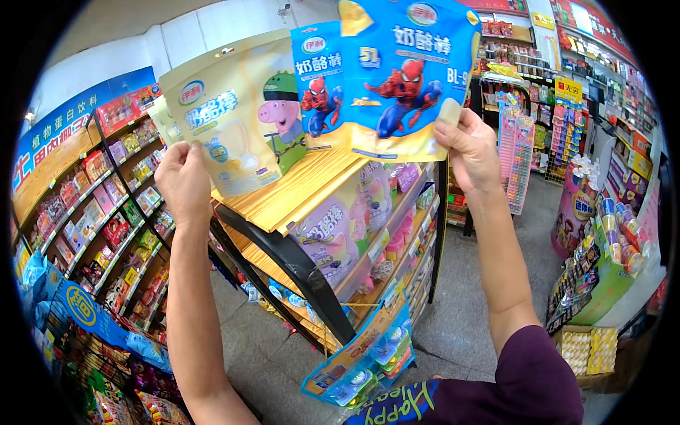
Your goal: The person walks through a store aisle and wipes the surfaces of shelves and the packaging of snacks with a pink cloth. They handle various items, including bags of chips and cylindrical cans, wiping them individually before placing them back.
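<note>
My left hand, at the upper left, pinches the lower left edge of a cream snack pouch with a cartoon pig on it. At the upper right, my right hand grips the lower right corner of a large blue pouch with a Spider-Man picture. A smaller blue pouch stands upright between these two, touching both; whether its base rests on the shelf top is hard to tell. Below them is the wooden top of a shelf unit. Purple pouches sit on its side shelf.
Long stocked shelves line the left side. A blue hanging card of toys is tied to the near end of the shelf unit. At right are a pink cylindrical stand, a green display box and egg trays near grey floor.
</note>
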